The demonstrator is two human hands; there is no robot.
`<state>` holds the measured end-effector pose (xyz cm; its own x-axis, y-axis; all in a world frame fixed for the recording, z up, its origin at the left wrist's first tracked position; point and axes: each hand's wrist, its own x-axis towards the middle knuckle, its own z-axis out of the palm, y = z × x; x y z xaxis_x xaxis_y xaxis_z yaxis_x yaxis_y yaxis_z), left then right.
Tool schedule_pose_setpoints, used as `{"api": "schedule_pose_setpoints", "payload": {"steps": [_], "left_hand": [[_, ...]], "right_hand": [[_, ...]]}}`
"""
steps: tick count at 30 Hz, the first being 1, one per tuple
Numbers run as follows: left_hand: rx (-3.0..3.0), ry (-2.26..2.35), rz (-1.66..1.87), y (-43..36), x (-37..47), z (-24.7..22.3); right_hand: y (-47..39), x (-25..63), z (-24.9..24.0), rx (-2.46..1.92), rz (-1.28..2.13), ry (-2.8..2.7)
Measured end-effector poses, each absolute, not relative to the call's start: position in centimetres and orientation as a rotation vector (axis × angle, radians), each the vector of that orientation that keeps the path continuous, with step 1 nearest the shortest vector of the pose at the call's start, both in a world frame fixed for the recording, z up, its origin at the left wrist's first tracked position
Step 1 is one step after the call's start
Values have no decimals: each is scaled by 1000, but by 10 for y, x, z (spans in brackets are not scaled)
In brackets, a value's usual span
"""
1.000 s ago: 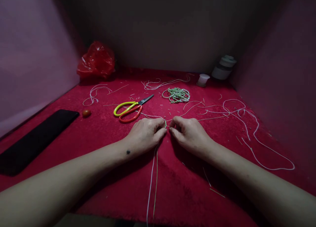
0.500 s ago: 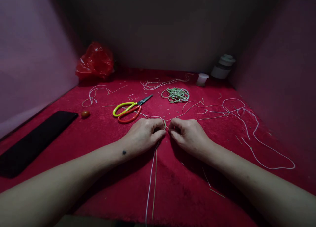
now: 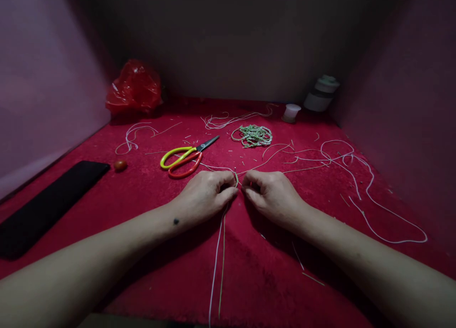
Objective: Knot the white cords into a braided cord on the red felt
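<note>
My left hand (image 3: 213,190) is closed in a pinch on a thin cord, with a short greenish knotted part (image 3: 236,178) showing at the fingertips. Two loose strands, a white cord (image 3: 216,266) and a tan cord (image 3: 223,266), hang from beneath it toward the front edge. Close by on the right, my right hand (image 3: 267,192) pinches a cord end by the knot; its fingertips partly hide the strand. Long cords run out from behind both hands. Scissors (image 3: 185,159) with one yellow and one red handle lie just beyond my left hand.
A braided green-white cord bundle (image 3: 254,136) lies past the hands. Loose white cord (image 3: 372,185) loops at right. A white spool (image 3: 291,112) and a jar (image 3: 321,94) stand at back right. Left are a red plastic bag (image 3: 135,88), a brown bead-like object (image 3: 120,165) and a black flat case (image 3: 53,204).
The view has shifted very slightly. Both hands keep nearly the same pose at the knot, and the other things lie as before.
</note>
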<state>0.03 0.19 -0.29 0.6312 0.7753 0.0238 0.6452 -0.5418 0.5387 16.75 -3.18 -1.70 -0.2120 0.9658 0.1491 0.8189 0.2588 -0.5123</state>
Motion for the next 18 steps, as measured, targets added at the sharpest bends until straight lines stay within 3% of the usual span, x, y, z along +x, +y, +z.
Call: {"api": "schedule_pose_setpoints", "payload": {"steps": [9, 18], "left_hand": [[2244, 1099, 394, 3, -1, -4], [1571, 1136, 302, 1, 2, 5]], "right_hand": [[-31, 168, -19, -1573, 442, -2070], [-33, 167, -17, -1577, 436, -2008]]}}
